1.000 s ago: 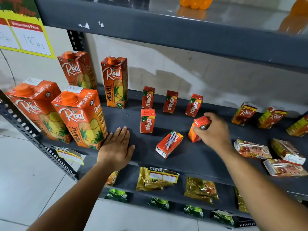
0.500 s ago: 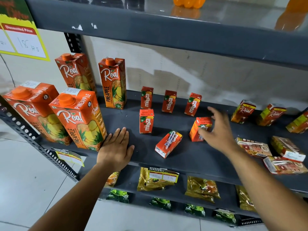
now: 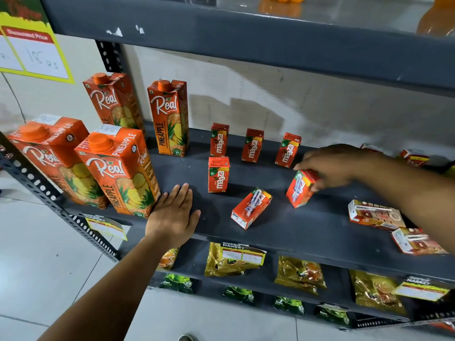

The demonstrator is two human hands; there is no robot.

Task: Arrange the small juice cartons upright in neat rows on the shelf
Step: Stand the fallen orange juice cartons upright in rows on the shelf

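Where the shelf's [image 3: 283, 232] near edge meets the camera, the left hand [image 3: 172, 215] lies flat and open, palm down, fingers together, holding nothing, just beside the nearest large pineapple carton [image 3: 120, 173]. To its right, near the front, one small Maaza carton [image 3: 251, 209] lies on its side, red-orange, with a wrapped straw on its upper face. Farther right, flat Real cartons [image 3: 375, 214] lie near the edge, partly hidden by the right forearm. Behind the toppled one, a tilted Maaza carton [image 3: 301, 188] leans to the right, straw side outward; the right hand [image 3: 337, 168] is closed on its upper end, thumb and fingers pinching the top. Left of it, an upright Maaza carton [image 3: 218, 174] stands alone in the second row, its printed face forward. Along the far row, three more Maaza cartons [image 3: 253, 145] stand upright, spaced apart, the rightmost slightly turned. Tall pineapple cartons [image 3: 170, 118] stand at the far left.
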